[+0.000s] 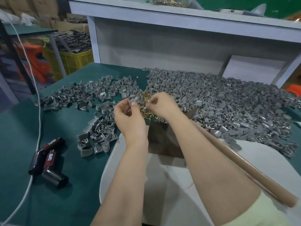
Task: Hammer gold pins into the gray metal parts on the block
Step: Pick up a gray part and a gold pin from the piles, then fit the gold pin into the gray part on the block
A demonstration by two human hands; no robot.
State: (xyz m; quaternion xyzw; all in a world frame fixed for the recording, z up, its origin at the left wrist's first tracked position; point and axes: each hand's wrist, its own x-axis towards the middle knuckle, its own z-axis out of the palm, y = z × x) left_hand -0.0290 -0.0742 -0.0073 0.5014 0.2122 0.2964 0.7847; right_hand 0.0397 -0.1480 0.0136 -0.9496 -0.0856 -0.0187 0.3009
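Left grip [128, 118] is pinching one gray metal part [134, 99] just above the little heap of gold pins [145, 110]. Right grip [162, 105] has its fingertips bunched right at that heap, but it's too blurry to tell if it's got a pin. Dark block [162, 141] sits under the wrists, with a tan handle [244, 170] lying along the right forearm. Black tool [48, 157] off to the left reads "TAPER" twice, white cable [39, 111] running past it. Green tabletop [16, 144], gray parts [228, 103] heaped all over it, yellow crate [76, 59] out back.

Even soft light — blurred, warped edges
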